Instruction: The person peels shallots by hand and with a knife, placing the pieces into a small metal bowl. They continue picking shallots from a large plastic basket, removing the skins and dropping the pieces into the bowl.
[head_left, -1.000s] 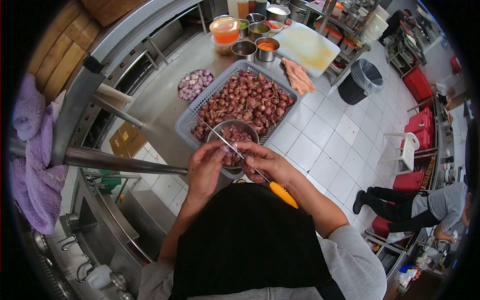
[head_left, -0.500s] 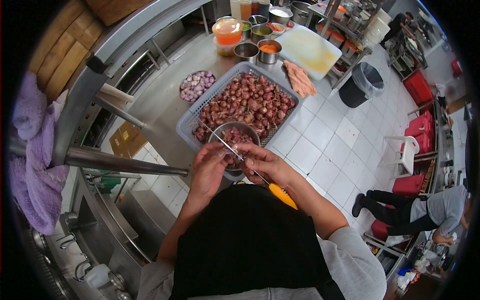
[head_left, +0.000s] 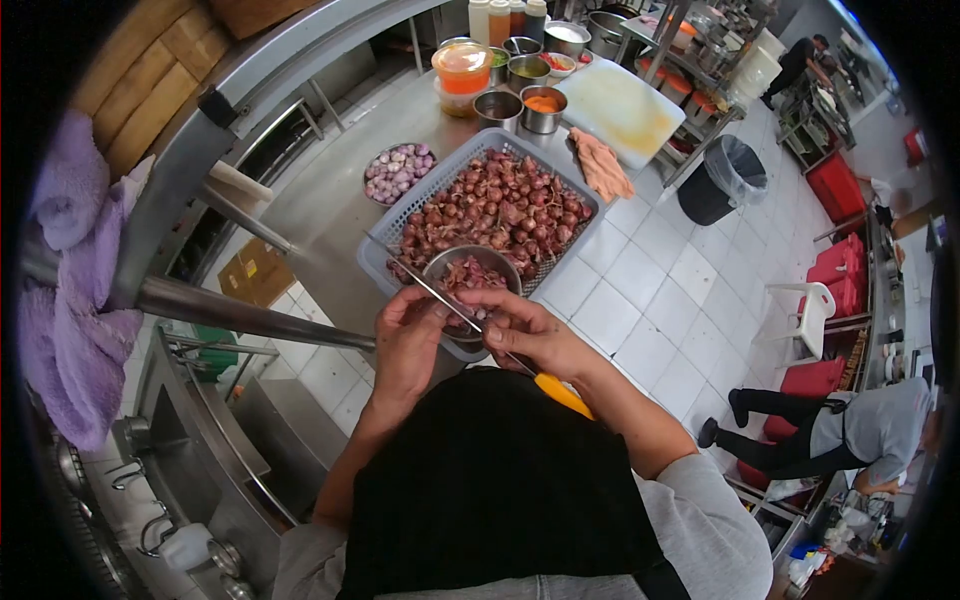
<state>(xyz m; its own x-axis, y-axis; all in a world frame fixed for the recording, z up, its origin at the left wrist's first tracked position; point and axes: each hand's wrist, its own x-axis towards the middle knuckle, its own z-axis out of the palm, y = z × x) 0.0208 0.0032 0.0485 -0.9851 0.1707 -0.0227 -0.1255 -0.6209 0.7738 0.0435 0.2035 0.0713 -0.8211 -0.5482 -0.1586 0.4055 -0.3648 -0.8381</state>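
Observation:
My right hand [head_left: 528,332] is closed around a knife [head_left: 562,394] with a yellow handle. Its thin blade points up and left, passing between my hands. My left hand [head_left: 405,328] is closed, fingertips pinching a small shallot against the blade; the fingers mostly hide it. Right under both hands is a metal bowl [head_left: 434,268] with reddish shallot skins [head_left: 470,275] inside. It rests in the near end of a grey plastic basket [head_left: 372,262] full of unpeeled shallots [head_left: 500,205].
Left of the basket, a bowl of pale purple peeled shallots [head_left: 400,172] stands on the steel table [head_left: 325,235]. Behind are metal pots [head_left: 498,110], an orange-lidded tub [head_left: 462,68], a cutting board [head_left: 625,110] and an orange cloth [head_left: 600,165]. A person [head_left: 850,430] stands at the right.
The knife blade has shifted slightly, its tip now further left and higher. Both hands stay close together above the bowl. The person at the right has moved their legs.

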